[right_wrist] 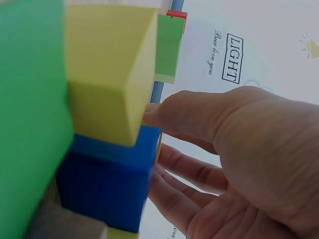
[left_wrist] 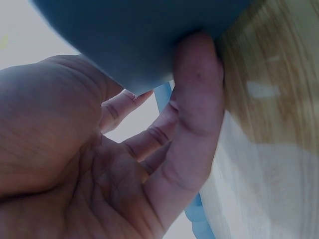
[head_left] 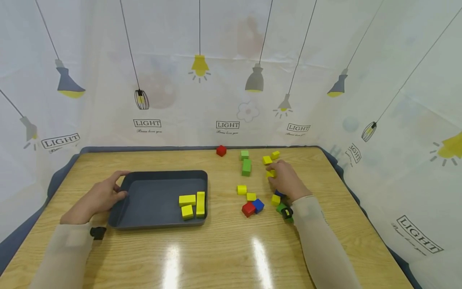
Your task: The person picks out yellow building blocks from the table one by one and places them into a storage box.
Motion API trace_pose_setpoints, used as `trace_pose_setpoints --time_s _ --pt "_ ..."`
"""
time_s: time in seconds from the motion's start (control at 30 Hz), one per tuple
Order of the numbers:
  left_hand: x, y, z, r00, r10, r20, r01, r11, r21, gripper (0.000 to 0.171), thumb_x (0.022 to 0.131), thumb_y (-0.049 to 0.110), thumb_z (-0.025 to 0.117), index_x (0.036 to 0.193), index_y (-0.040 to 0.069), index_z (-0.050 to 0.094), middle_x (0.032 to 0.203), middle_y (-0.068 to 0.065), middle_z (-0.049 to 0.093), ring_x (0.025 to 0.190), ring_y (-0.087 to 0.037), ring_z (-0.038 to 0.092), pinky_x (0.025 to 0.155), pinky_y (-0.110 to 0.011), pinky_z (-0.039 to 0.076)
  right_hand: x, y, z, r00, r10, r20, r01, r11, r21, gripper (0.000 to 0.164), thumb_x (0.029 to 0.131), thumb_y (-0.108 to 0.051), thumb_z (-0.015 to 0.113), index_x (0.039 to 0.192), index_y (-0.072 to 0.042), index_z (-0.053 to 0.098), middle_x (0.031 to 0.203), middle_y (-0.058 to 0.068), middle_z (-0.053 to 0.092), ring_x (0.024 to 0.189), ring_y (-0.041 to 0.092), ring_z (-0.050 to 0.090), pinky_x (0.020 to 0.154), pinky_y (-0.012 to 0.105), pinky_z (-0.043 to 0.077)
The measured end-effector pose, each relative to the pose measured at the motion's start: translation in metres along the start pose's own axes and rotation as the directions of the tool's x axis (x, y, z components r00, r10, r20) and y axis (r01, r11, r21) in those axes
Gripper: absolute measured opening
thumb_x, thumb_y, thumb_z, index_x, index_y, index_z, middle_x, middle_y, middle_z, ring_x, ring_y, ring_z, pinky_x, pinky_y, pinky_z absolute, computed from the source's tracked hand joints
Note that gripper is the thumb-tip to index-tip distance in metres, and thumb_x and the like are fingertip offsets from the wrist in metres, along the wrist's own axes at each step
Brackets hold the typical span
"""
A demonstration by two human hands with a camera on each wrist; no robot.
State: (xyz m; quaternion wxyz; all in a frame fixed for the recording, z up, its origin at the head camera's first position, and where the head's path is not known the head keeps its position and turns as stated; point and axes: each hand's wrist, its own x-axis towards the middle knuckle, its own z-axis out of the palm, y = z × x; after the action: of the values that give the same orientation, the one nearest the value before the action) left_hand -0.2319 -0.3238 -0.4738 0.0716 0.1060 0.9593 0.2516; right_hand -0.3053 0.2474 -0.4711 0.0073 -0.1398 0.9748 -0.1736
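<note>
My left hand (head_left: 99,198) holds the left side of a dark grey tray (head_left: 151,200), its fingers at the rim and outer wall. Up close in the left wrist view, a fingertip presses the tray wall (left_wrist: 134,55). Three yellow blocks (head_left: 187,200) lie in the tray's right part. On the table's right, my right hand (head_left: 286,179) pinches a yellow block (head_left: 270,174) between thumb and fingers. Near that wrist are a yellow block (right_wrist: 109,64), a blue block (right_wrist: 104,184) and a green block (right_wrist: 30,114); the sleeve partly covers this group in the head view.
Green blocks (head_left: 246,167) stand left of the right hand, with a red block (head_left: 221,151) at the back edge. Two more yellow blocks (head_left: 267,160) sit beyond the hand. Nearer are yellow pieces (head_left: 241,190), a red block (head_left: 248,209) and a blue block (head_left: 258,206).
</note>
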Motion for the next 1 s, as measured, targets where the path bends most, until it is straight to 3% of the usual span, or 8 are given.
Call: trace_pose_setpoints --time_s 0.67,1.0 --pt "0.000 0.003 -0.001 1.000 0.011 -0.012 -0.011 1.000 0.012 0.071 0.095 0.011 0.067 0.153 0.004 0.027 0.102 -0.024 0.065 0.075 -0.023 0.065 0.067 -0.046 0.051 -0.001 -0.009 -0.001 1.000 0.000 -0.021 0.001 1.000 0.027 0.034 0.091 -0.009 0.073 0.124 -0.001 0.068 0.127 0.017 0.059 0.118 0.032 0.053 0.101 0.049 0.044" --pt "0.000 0.002 -0.001 1.000 0.012 -0.009 -0.012 1.000 0.008 0.071 0.095 0.012 0.067 0.154 0.004 0.027 0.103 -0.024 0.065 0.074 -0.022 0.064 0.066 -0.045 0.051 -0.003 -0.017 -0.003 1.000 -0.004 -0.030 0.005 0.999 0.031 0.035 0.091 -0.009 0.073 0.125 -0.001 0.068 0.125 0.018 0.058 0.111 0.030 0.055 0.096 0.048 0.047"
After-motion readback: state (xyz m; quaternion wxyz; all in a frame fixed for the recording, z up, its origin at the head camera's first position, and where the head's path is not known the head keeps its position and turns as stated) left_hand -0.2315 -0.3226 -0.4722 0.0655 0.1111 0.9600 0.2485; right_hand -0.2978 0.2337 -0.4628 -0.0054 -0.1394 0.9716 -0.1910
